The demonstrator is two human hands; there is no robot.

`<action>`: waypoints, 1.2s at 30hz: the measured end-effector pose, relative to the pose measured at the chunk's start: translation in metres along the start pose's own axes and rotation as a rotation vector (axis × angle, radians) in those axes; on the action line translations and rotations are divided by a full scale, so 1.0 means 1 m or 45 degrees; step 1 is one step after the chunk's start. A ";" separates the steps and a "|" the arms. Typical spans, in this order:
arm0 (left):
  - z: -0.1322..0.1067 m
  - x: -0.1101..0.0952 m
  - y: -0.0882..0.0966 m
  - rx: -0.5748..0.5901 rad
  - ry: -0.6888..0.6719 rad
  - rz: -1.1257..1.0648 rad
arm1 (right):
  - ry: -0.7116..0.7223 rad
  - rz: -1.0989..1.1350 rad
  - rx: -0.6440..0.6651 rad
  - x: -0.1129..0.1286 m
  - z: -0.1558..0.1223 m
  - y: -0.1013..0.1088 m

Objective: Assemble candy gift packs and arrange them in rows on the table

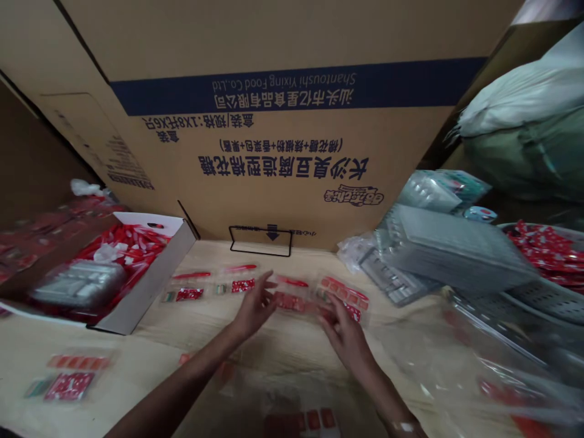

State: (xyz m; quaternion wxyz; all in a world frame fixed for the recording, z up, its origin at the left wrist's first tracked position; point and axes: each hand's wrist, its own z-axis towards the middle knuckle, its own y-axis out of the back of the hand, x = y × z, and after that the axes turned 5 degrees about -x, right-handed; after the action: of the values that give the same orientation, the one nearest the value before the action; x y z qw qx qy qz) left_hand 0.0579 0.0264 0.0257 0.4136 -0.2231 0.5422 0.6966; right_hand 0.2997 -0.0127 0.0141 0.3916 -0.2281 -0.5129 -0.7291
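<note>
My left hand (253, 309) is at the left side of a small clear plastic tray (291, 283), its thumb and fingers apart. The tray has a red stick along its far side and reddish pieces in front, blurred. On the tray's right side my right hand (345, 334) has its fingers bent around the clear edge; the exact grip is smeared. Just beyond those fingers lies a tilted tray with a row of orange-red pieces (347, 293) and a red patterned sachet (353, 312). Two more trays, each with a red stick and a red sachet (189, 294), lie left of my left hand.
A large cardboard carton (274, 213) stands behind the trays. At left, a white-edged box (150, 267) holds red sticks and a clear pack. Stacked plastic trays (456, 243) and clear film (438, 359) crowd the right. Another filled tray (68, 384) lies front left.
</note>
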 end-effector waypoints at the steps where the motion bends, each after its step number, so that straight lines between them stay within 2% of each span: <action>1: 0.014 0.005 0.004 -0.011 0.122 0.050 | -0.086 0.034 0.019 0.000 0.020 -0.012; 3: 0.037 0.013 0.008 0.064 0.269 0.285 | -0.192 -0.042 0.063 -0.004 0.050 -0.031; 5: 0.051 0.017 0.008 0.168 0.304 0.531 | -0.143 -0.268 0.086 -0.007 0.066 -0.042; 8: 0.056 0.017 0.002 0.285 0.246 0.674 | 0.073 -0.550 0.136 -0.006 0.067 -0.043; 11: 0.054 0.011 -0.006 0.367 0.228 0.710 | 0.222 -0.498 0.377 0.001 0.059 -0.041; 14: 0.049 0.004 -0.006 0.413 0.241 0.743 | 0.264 -0.417 0.563 0.006 0.059 -0.043; 17: 0.035 0.002 0.008 0.325 0.164 0.790 | 0.270 -0.430 0.561 -0.002 0.064 -0.046; 19: 0.019 0.006 0.023 0.237 0.139 0.882 | 0.297 -0.441 0.501 -0.009 0.068 -0.047; 22: -0.004 0.015 0.041 0.284 0.193 1.007 | 0.360 -0.444 0.330 -0.009 0.063 -0.038; 24: -0.013 0.022 0.045 0.363 0.156 1.000 | 0.411 -0.409 0.285 0.000 0.045 -0.024; 26: -0.017 0.029 0.043 0.401 0.082 0.957 | 0.444 -0.311 0.394 0.015 0.015 -0.006; 29: -0.018 0.032 0.037 0.375 0.069 0.970 | 0.448 -0.200 0.582 0.039 -0.051 0.020; 33: -0.023 0.013 0.029 0.374 0.090 1.053 | 0.406 -0.258 0.451 0.044 -0.136 0.042; 36: -0.036 -0.013 0.015 0.500 0.050 1.054 | 0.359 -0.367 0.347 0.032 -0.168 0.051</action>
State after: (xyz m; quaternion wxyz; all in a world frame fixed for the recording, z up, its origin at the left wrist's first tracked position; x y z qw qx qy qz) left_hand 0.0482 -0.0127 0.0329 0.1244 0.0818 0.7153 0.6828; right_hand 0.3339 -0.1881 0.0046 0.3785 0.0064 -0.5741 -0.7260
